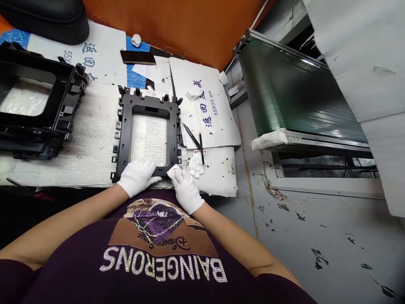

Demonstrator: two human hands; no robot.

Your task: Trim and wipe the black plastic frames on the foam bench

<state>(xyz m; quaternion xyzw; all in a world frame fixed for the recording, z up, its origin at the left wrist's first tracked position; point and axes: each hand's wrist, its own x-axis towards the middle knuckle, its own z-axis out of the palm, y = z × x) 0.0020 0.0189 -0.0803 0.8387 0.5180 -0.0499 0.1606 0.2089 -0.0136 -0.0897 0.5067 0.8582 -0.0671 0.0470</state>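
Fingers [177, 174] of my gloved right hand [188, 192] pinch a small folded white wipe [171, 170] against the near right corner of a black plastic frame [125, 131]. My left hand [136, 177], gloved in white too, lies on the near left corner, its fingers close together over the bar and its thumb set apart along the near edge; I cannot tell how firmly it grips.

The frame lies flat right before me, clips jutting along its sides, and inside its large opening I see only the white foam cover [91, 126] of the table. Just right of it lie a black pen [192, 137] and a thin black pencil [201, 147], with crumpled white scraps [196, 166] beside the pencil. Under these spreads a foam sheet [221, 122] with blue writing and black specks.

Beyond the frame is a dark phone [138, 57], a small white roll [136, 40] behind it. To my left sits a bulkier glossy black housing [71, 101], its opening showing something pale and shiny within. Well off to my right stretches a dark green conveyor belt [284, 84].
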